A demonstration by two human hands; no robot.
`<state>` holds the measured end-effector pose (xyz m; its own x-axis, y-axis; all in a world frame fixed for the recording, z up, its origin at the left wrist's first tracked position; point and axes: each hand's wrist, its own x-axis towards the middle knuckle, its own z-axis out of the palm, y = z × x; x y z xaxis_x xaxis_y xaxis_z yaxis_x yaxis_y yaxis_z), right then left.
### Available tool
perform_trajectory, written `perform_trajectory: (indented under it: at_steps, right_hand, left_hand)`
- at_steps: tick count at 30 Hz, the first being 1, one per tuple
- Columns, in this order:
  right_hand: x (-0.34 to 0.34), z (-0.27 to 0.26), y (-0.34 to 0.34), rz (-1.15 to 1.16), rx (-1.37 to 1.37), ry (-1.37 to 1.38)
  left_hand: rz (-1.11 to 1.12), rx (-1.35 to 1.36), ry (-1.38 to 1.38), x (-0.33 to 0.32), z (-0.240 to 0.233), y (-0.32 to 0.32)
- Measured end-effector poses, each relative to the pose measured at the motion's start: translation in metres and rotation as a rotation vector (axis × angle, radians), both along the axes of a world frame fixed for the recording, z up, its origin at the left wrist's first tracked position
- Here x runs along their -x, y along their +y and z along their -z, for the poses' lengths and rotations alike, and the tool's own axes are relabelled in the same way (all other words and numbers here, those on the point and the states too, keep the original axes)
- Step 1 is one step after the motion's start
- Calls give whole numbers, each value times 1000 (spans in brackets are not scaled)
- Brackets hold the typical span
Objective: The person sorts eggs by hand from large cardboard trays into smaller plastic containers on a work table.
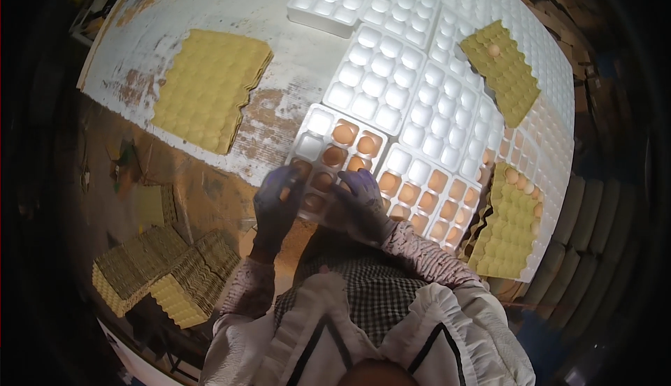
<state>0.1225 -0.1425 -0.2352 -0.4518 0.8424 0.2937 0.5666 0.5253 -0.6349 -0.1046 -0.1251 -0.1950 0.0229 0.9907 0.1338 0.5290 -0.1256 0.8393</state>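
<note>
A white foam egg box with brown eggs in most of its visible pockets lies at the table's near edge. Over its near left side is my gloved left hand, with an egg at its fingers; whether it grips that egg is unclear. My gloved right hand is at the box's right side, its fingertips close to an egg; what lies under the palm is hidden. Immediately right stands another foam box, partly filled with brown eggs. Two far left pockets of the first box hold no egg.
Rows of white foam boxes cover the table's middle and right. Yellowish pulp egg trays lie at the left, upper right with one egg, and lower right with several eggs. Stacked pulp trays stand below the table, lower left.
</note>
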Motion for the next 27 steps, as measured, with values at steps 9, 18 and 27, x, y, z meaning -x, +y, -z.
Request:
perform_trajectory:
  at_steps: [9, 18, 27]
  right_hand:
    - [-99, -41, -47, 266, -106, -27]
    - [-428, -93, -169, 1425, 253, -448]
    - [-482, -116, -153, 1223, 405, 1324]
  left_hand:
    - [57, -87, 282, -43, 74, 51]
    - [481, -107, -77, -267, -28, 53]
    - [799, -4, 215, -446, -11, 49]
